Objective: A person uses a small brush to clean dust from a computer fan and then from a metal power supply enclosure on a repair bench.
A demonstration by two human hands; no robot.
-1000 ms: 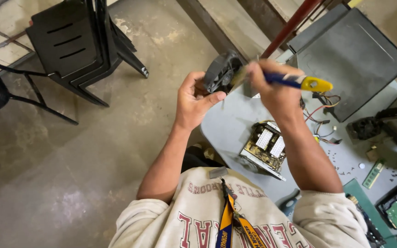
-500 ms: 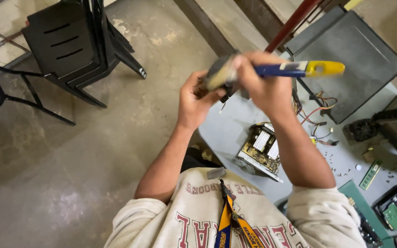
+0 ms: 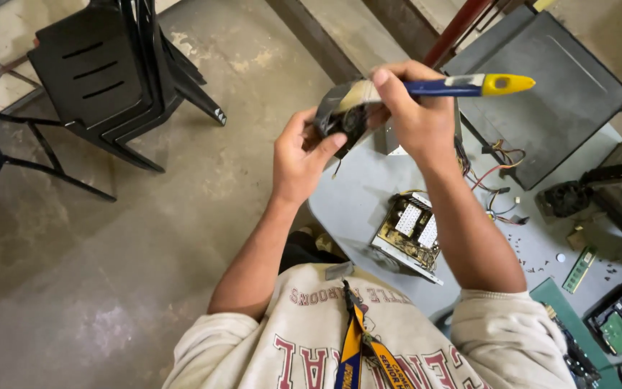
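Hands number two: left hand (image 3: 302,155) grips one dark part (image 3: 340,115), right hand (image 3: 417,115) one brush (image 3: 462,86)

Lighting: soft, even daylight, moderately bright; no glare. Shadows are faint, a diffuse one under the black chairs (image 3: 109,79) on the concrete floor (image 3: 73,274). Wide-angle lens bends straight lines near the frame edges. Focus is sharp centrally; slight motion softness on the raised hands.

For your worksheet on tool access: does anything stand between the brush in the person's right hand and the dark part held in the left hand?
Nothing visible does. The right hand presses the brush bristles against the dark part, which the left hand holds above the grey table.
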